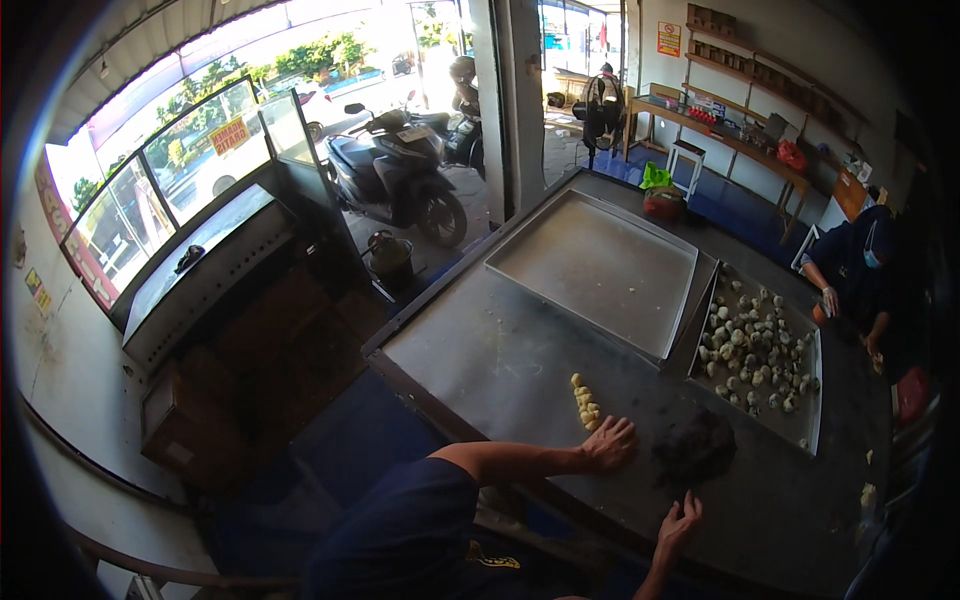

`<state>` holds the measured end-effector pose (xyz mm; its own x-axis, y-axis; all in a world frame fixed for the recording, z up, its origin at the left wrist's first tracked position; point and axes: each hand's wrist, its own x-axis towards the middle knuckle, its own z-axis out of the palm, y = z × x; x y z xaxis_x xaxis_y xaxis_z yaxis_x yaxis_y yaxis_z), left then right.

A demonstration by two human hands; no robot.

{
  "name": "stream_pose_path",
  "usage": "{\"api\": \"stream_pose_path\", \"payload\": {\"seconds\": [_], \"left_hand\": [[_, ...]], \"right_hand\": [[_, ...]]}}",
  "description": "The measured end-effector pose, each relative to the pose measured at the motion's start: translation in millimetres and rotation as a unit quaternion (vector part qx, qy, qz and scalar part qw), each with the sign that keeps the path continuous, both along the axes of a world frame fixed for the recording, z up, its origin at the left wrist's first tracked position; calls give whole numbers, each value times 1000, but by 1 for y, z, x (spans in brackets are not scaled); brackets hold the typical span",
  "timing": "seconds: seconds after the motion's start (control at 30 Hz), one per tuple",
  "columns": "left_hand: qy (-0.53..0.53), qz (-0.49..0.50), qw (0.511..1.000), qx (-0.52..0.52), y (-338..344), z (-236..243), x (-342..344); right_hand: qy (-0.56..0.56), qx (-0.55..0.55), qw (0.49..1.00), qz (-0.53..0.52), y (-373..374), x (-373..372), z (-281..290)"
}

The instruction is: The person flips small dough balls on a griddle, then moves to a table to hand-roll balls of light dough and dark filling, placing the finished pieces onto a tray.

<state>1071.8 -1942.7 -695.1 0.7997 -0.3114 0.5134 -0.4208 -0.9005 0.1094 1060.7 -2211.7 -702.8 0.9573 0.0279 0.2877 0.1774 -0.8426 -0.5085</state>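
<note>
My left hand (610,446) rests on the dark metal worktable (480,335), fingers spread and palm down. Just beyond it lies a short row of pale yellow balls (583,400) that look like dough or filling; whether one is under the palm cannot be seen. My right hand (682,520) is held near the table's front edge, fingers apart, with nothing visible in it. Between and beyond both hands sits a black lump (695,447), soft-looking like dough. To its right, a shallow metal tray (815,425) holds many pale balls marked with black.
A large flat tray (590,262) lies at the table's far side. Across the table on the right, a masked co-worker (855,265) handles something orange. Beyond are a red container (663,204), a black fan (602,112), a side bench (725,135) and a parked scooter (395,170).
</note>
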Motion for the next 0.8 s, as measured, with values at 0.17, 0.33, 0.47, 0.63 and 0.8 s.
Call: {"api": "stream_pose_path", "payload": {"seconds": [0.17, 0.33, 0.47, 0.63, 0.8], "left_hand": [[25, 43, 999, 4, 0, -16, 24], [39, -40, 998, -27, -6, -8, 21], [78, 21, 997, -11, -10, -1, 19], [-32, 68, 992, 100, -17, -12, -4], [90, 138, 986, -11, -9, 10, -22]], "right_hand": [[65, -66, 995, 27, 3, 4, 37], [12, -133, 991, 5, -23, 12, 26], [110, -120, 984, -78, -28, 12, 1], [22, -168, 984, -55, 6, -22, 16], [2, -41, 998, -42, -11, -12, 14]]}}
